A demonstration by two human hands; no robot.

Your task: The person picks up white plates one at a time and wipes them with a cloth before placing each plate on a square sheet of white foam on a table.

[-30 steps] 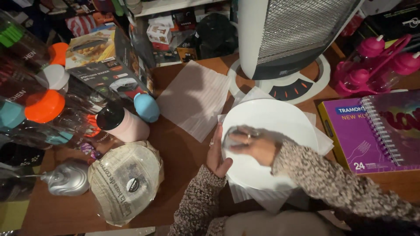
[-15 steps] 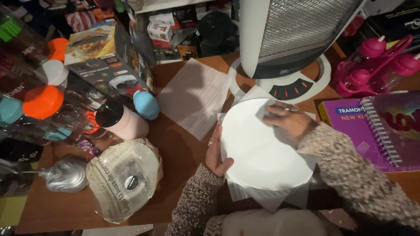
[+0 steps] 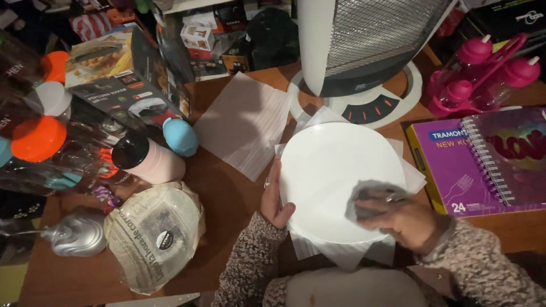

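Pretty cramped worktop. White plate sat on paper sheets just in front of the heater base. Left hand gripped its left rim, fingers clamped on the edge. Right hand pressed a grey cloth on the plate's lower right, fingers curled round it. Newspaper-wrapped bundle well off to the left.
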